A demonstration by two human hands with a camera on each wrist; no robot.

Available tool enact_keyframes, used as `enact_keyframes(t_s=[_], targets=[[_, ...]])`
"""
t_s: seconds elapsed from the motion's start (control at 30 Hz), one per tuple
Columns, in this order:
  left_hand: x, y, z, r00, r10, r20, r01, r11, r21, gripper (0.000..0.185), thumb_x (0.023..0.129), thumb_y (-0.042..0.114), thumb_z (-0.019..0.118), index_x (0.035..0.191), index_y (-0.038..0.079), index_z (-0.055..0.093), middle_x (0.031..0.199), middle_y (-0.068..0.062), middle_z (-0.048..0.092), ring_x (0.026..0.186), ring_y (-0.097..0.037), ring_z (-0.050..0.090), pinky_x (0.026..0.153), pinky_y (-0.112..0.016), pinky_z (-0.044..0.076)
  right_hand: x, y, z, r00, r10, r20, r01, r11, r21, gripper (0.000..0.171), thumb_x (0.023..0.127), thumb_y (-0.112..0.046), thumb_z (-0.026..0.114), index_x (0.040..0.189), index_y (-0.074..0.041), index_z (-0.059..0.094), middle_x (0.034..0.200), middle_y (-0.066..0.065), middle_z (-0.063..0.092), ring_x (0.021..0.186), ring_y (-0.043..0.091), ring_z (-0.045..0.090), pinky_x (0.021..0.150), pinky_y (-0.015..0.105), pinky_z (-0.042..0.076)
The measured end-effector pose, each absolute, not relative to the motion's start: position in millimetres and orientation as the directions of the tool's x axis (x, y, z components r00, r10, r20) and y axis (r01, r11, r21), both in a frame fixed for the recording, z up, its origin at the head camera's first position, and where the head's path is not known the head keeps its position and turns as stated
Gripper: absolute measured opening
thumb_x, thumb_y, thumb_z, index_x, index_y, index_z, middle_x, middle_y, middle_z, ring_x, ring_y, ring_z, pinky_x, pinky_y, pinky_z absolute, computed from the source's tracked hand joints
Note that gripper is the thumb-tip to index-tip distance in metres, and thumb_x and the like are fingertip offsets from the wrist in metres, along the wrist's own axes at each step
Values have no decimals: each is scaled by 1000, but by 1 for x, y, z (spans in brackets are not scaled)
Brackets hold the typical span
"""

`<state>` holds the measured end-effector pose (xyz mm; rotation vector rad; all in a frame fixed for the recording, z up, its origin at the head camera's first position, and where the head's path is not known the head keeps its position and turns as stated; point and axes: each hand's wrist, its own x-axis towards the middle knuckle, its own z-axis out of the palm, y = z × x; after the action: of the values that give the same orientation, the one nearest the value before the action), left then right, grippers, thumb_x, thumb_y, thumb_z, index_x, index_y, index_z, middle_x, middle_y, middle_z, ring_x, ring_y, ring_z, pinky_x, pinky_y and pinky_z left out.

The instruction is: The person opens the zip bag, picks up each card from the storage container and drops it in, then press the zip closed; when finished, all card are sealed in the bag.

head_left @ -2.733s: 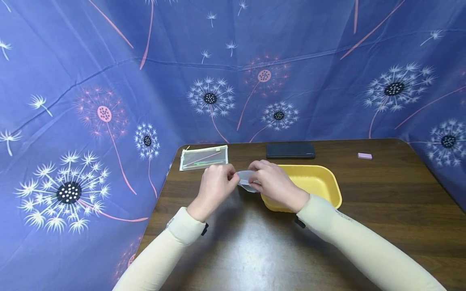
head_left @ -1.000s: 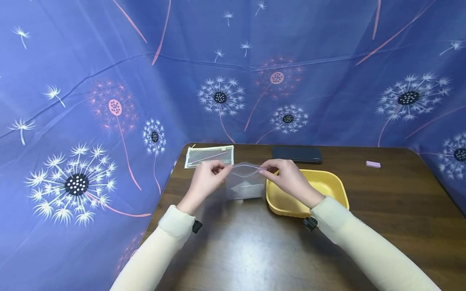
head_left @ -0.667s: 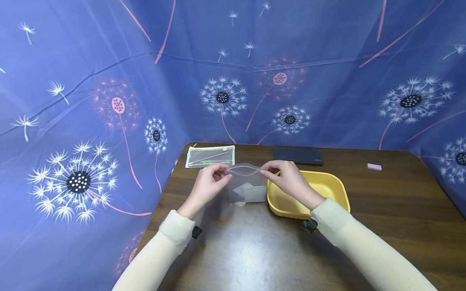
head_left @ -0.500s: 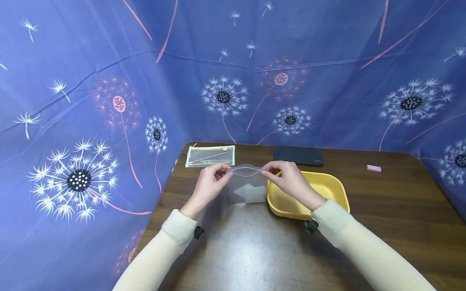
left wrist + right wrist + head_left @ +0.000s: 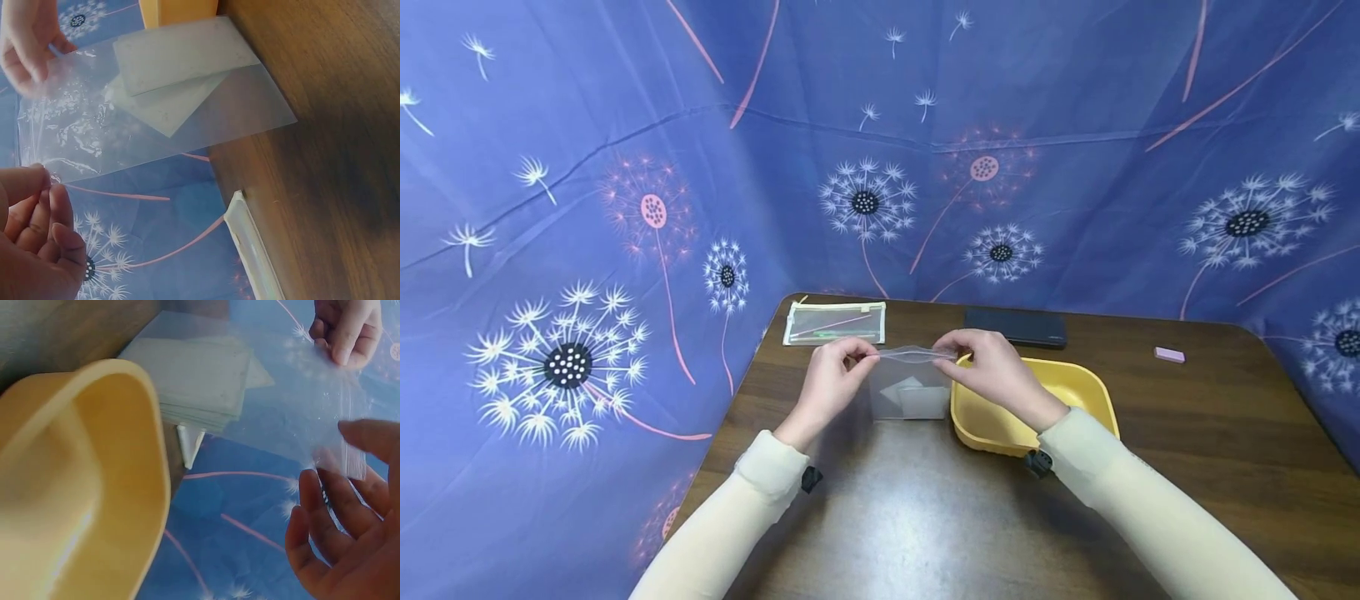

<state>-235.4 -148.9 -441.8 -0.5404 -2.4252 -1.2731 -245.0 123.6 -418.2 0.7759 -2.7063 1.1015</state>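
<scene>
A clear zip-lock bag [image 5: 889, 375] hangs upright between my two hands, its zip edge at the top. Several pale square sheets [image 5: 200, 375] lie at the bottom of it, one turned askew to the others. My left hand [image 5: 833, 377] pinches the top left corner between thumb and fingers. At the opposite corner my right hand [image 5: 988, 367] holds the zip edge, thumb on one face and fingers on the other. A narrow gap shows between the two lips of the mouth in the head view. The yellow tub [image 5: 1075, 387] stands just right of the bag, partly behind my right hand.
A mesh zip pouch [image 5: 831, 323] with thin coloured sticks lies at the table's back left. Along the back edge sits a dark flat case [image 5: 1026, 327]. Farther right is a small pink block [image 5: 1169, 355]. Patterned blue cloth hangs around the table.
Earlier, my right fingers were at the bag's mouth while it was tilted. Since then both hands have taken its top corners and it hangs upright; the mouth has narrowed and flattened.
</scene>
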Motion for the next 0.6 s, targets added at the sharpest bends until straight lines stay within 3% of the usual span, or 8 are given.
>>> enact_keyframes(t_s=[0.2, 0.4, 0.6], targets=[[-232, -148, -443, -855, 170, 489, 496, 540, 680, 6, 92, 7, 78, 89, 13, 78, 82, 6, 71, 59, -10, 49, 57, -27, 41, -248, 94, -411, -787, -511, 346, -615, 601, -510, 32, 89, -28, 84, 116, -13, 77, 106, -2, 74, 94, 14, 68, 85, 39, 55], [-229, -146, -443, -836, 184, 517, 526, 538, 658, 5, 92, 8, 78, 89, 11, 78, 85, 4, 73, 60, -8, 51, 56, -26, 42, -248, 64, -407, -707, -588, 393, -707, 606, -365, 13, 91, -20, 81, 103, -15, 78, 96, -6, 73, 85, 12, 68, 76, 37, 56], [-228, -145, -441, -821, 196, 537, 545, 547, 635, 5, 92, 8, 78, 90, 12, 78, 84, 4, 73, 60, -13, 54, 55, -26, 42, -248, 52, -406, -692, -577, 434, -715, 633, -298, 4, 91, -16, 80, 93, -16, 76, 85, -8, 68, 72, 9, 60, 67, 35, 54]])
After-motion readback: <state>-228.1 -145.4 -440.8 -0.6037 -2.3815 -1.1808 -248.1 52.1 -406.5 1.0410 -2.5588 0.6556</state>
